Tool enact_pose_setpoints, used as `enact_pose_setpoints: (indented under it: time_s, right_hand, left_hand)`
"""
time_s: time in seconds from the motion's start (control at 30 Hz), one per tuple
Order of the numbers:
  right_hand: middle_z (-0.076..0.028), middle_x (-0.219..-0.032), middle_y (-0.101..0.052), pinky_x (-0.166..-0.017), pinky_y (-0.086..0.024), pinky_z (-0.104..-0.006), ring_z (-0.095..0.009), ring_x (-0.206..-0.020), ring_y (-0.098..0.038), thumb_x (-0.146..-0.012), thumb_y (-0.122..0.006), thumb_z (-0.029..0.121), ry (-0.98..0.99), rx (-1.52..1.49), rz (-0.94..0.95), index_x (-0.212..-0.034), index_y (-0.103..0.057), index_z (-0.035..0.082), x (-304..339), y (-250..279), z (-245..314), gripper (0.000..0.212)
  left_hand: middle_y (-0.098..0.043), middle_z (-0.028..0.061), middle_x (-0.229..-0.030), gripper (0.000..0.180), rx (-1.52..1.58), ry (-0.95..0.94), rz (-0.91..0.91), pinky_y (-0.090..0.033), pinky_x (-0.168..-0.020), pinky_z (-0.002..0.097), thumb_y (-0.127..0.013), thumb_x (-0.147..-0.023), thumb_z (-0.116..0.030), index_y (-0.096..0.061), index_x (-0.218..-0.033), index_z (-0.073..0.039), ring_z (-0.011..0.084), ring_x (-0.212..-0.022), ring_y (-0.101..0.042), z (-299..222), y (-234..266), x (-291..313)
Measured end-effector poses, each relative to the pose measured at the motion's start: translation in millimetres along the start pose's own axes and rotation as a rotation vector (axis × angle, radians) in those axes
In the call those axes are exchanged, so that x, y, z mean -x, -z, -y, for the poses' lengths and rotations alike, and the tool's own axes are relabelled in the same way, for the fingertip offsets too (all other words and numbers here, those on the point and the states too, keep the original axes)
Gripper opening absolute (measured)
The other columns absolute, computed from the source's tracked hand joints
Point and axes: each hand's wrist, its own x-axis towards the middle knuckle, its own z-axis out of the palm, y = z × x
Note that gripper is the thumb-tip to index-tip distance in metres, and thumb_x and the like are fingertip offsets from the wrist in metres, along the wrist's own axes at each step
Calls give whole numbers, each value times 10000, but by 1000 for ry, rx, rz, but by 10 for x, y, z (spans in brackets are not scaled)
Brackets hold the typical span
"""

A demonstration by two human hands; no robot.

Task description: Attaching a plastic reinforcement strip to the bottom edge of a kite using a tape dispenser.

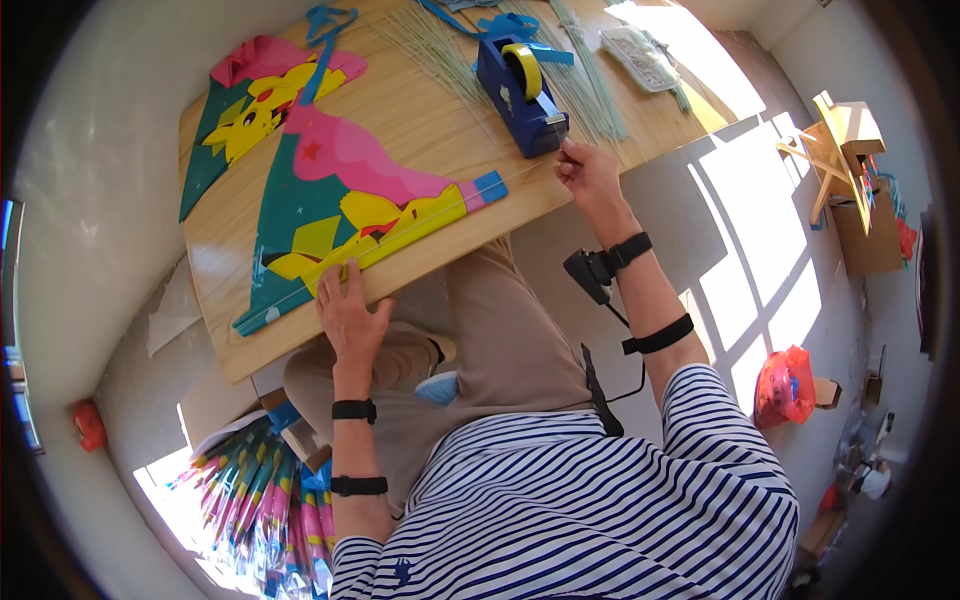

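A folded kite-like fabric piece (335, 150) in pink, green and yellow, with a printed cartoon figure, lies along the table's near edge. A thin pale rod (400, 236) runs along its near edge, where a blue patch (490, 187) marks the right end. My left hand (350, 312) rests with fingers spread on the yellow part of that edge. At the front of a dark blue tape dispenser (525, 110) holding a yellow roll (522, 70), my right hand (590, 175) is pinched closed on what looks like a strip of clear tape; the fingertips partly hide it.
A second similar fabric piece (265, 100) lies at the far left of the wooden table (420, 120). Thin pale rods (430, 50), blue ribbon (505, 22) and a clear plastic box (640, 58) sit at the back. Many bagged colourful pieces (265, 490) are piled below left.
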Motion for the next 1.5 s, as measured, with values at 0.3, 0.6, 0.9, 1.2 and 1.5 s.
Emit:
enact_pose_setpoints:
  time_s: [0.3, 0.6, 0.9, 1.2, 1.5]
  right_hand:
    - [-90, -734, -712, -665, -507, -385, -213, -696, -662, -846, -728, 143, 375, 1081, -413, -802, -763, -15, -261, 75, -82, 168]
    - [6, -670, -635, -558, -402, -257, -70, -608, -545, -896, -738, 152, 246, 905, 472, -829, -735, 8, 498, -924, -387, 159]
    - [-251, -927, -745, -812, -583, -487, -418, -918, -731, -755, -721, 197, 337, 1521, 698, -904, -774, 21, 802, -2016, -1440, 237]
    - [-269, -978, -745, -848, -585, -504, -452, -973, -726, -792, -687, 171, 368, 1643, 664, -957, -761, 9, 754, -2068, -1606, 243]
    - [-309, -994, -733, -862, -578, -519, -468, -1014, -716, -809, -644, 141, 335, 1669, 633, -957, -737, -50, 853, -2086, -1564, 259]
  left_hand:
    - [-532, 219, -1384, 950, 132, 43, -24, -401, -1106, 531, -898, -702, -298, -477, -1502, -4, 435, -1301, -489, 36, 0, -8]
    - [-522, 264, -1417, 950, 178, 66, -38, -345, -1180, 536, -843, -740, -277, -405, -1527, 27, 445, -1341, -481, 113, -31, 43]
    - [-534, 267, -1398, 912, 259, 59, -112, -360, -1162, 556, -841, -747, -231, -418, -1513, 26, 452, -1333, -484, 79, -52, 34]
    - [-527, 230, -1406, 869, 267, 41, -91, -357, -1168, 545, -859, -733, -219, -489, -1502, -58, 437, -1342, -479, 59, 15, 53]
    - [-510, 233, -1405, 781, 169, 23, -66, -344, -1171, 558, -870, -714, -263, -599, -1428, -101, 448, -1360, -456, 53, -15, 79]
